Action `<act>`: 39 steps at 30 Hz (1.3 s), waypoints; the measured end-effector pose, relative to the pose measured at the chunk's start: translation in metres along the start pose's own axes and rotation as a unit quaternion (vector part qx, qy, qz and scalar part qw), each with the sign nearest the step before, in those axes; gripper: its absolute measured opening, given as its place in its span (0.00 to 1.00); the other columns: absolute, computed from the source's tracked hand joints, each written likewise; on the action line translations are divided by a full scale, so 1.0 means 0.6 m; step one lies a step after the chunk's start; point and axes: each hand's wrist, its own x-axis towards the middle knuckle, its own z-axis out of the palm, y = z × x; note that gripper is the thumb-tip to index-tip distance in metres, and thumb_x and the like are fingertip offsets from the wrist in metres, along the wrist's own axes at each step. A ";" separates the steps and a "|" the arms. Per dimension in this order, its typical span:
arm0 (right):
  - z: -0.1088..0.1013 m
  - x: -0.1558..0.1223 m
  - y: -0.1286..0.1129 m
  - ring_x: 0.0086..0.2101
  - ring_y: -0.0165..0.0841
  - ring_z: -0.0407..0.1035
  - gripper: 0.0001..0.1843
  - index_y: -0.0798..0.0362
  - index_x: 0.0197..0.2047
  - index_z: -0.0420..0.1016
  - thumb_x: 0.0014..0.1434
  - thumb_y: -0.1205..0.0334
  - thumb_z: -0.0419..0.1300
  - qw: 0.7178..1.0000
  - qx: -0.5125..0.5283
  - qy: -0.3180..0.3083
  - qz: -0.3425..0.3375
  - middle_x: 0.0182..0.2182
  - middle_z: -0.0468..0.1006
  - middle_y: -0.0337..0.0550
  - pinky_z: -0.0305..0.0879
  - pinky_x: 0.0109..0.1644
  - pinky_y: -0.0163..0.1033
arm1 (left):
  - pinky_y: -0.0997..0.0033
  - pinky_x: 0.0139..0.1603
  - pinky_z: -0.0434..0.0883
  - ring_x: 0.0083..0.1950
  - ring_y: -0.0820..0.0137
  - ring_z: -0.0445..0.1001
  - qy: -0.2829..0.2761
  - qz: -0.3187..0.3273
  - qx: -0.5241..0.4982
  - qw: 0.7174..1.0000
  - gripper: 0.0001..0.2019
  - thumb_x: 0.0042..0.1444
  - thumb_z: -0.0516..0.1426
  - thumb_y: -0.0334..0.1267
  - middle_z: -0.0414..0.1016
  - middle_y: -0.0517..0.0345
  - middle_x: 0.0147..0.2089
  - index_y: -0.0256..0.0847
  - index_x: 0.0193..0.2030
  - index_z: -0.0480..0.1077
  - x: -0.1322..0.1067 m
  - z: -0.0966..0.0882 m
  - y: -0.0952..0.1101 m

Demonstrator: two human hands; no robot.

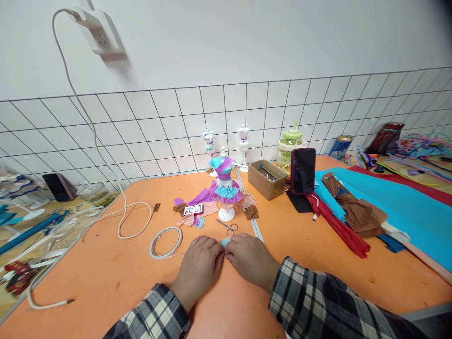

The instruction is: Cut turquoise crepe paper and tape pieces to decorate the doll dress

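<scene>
**Hands:** the left hand (pixel 199 268) and right hand (pixel 252 261) are resting knuckles-up on the orange table (pixel 106 278). The fingers are curling in narrow, and the fingertips are meeting on a blue scrap (pixel 225 243) and pinching it between them. Plaid sleeves (pixel 318 296) are covering both wrists.

**Blue scrap:** small, pale, thin and soft-looking, probably felt or cloth. It is sitting right between the two sets of fingertips at the front middle of the table, about equally near each hand. Only a corner is showing, so its long axis cannot be told.

**Scissors (pixel 229 228):** small, metal, lying just beyond the hands with the loops pointing toward them. The right hand is the nearer.

**Dress form (pixel 225 186):** white plastic on a round foot, standing upright beyond the scissors. It is wearing a ruffled purple and turquoise dress, with purple, pink and brown offcuts lying around its base.

**Tape ring (pixel 165 242):** a flat white coil, lying near the left hand on its outer side.

**Cardboard box (pixel 266 179):** open, sitting beside a dark phone (pixel 302 170) that is standing upright at the right rear.

**Brown cloth (pixel 356 207):** crumpled, lying over blue and red sheets well to the right.
</scene>
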 end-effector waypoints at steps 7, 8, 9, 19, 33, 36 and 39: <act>0.000 0.000 -0.003 0.37 0.35 0.71 0.10 0.53 0.39 0.74 0.67 0.63 0.51 0.999 -0.040 -0.009 0.013 0.35 0.76 0.44 0.61 0.37 0.37 | 0.58 0.46 0.66 0.41 0.62 0.72 0.009 0.014 -0.001 1.000 0.09 0.62 0.53 0.33 0.77 0.53 0.35 0.41 0.38 0.76 -0.002 0.002 -0.002; 0.000 0.000 -0.003 0.36 0.35 0.71 0.12 0.53 0.39 0.74 0.68 0.64 0.50 0.999 -0.047 -0.014 0.010 0.35 0.76 0.44 0.61 0.36 0.37 | 0.58 0.46 0.66 0.41 0.62 0.72 0.012 0.017 -0.001 1.000 0.09 0.61 0.53 0.33 0.77 0.53 0.35 0.41 0.38 0.76 -0.002 0.002 -0.002; 0.000 0.000 -0.003 0.35 0.35 0.71 0.13 0.53 0.38 0.74 0.68 0.64 0.49 0.998 -0.052 -0.017 0.009 0.35 0.76 0.45 0.61 0.35 0.37 | 0.59 0.46 0.66 0.41 0.62 0.72 0.016 0.019 -0.001 1.000 0.09 0.61 0.53 0.33 0.77 0.53 0.35 0.42 0.38 0.76 -0.003 0.001 -0.002; -0.006 0.001 -0.003 0.36 0.34 0.72 0.15 0.54 0.37 0.75 0.68 0.66 0.48 0.997 -0.059 -0.033 0.031 0.36 0.76 0.46 0.62 0.36 0.36 | 0.60 0.44 0.66 0.41 0.61 0.72 0.013 0.007 -0.005 1.000 0.09 0.63 0.53 0.35 0.76 0.53 0.35 0.41 0.41 0.75 -0.005 0.003 0.001; -0.016 -0.004 -0.008 0.39 0.35 0.72 0.10 0.51 0.37 0.76 0.65 0.64 0.53 0.998 -0.050 0.001 0.047 0.37 0.77 0.44 0.61 0.38 0.36 | 0.61 0.43 0.64 0.38 0.63 0.72 0.010 0.031 0.024 0.999 0.10 0.62 0.53 0.33 0.77 0.55 0.32 0.41 0.35 0.75 -0.001 -0.003 0.004; -0.012 -0.001 -0.007 0.39 0.36 0.71 0.11 0.52 0.36 0.77 0.65 0.65 0.53 0.997 -0.057 0.004 0.049 0.36 0.77 0.44 0.61 0.37 0.37 | 0.61 0.44 0.65 0.39 0.62 0.72 0.008 0.020 0.015 1.000 0.09 0.62 0.53 0.34 0.77 0.54 0.33 0.41 0.36 0.75 -0.002 -0.003 0.005; -0.007 0.000 -0.004 0.39 0.35 0.71 0.12 0.52 0.36 0.77 0.66 0.66 0.51 0.997 -0.051 -0.001 0.052 0.36 0.77 0.44 0.61 0.38 0.37 | 0.60 0.45 0.65 0.40 0.61 0.72 0.006 0.002 0.007 1.000 0.08 0.61 0.54 0.35 0.77 0.53 0.35 0.40 0.39 0.75 -0.002 -0.002 0.005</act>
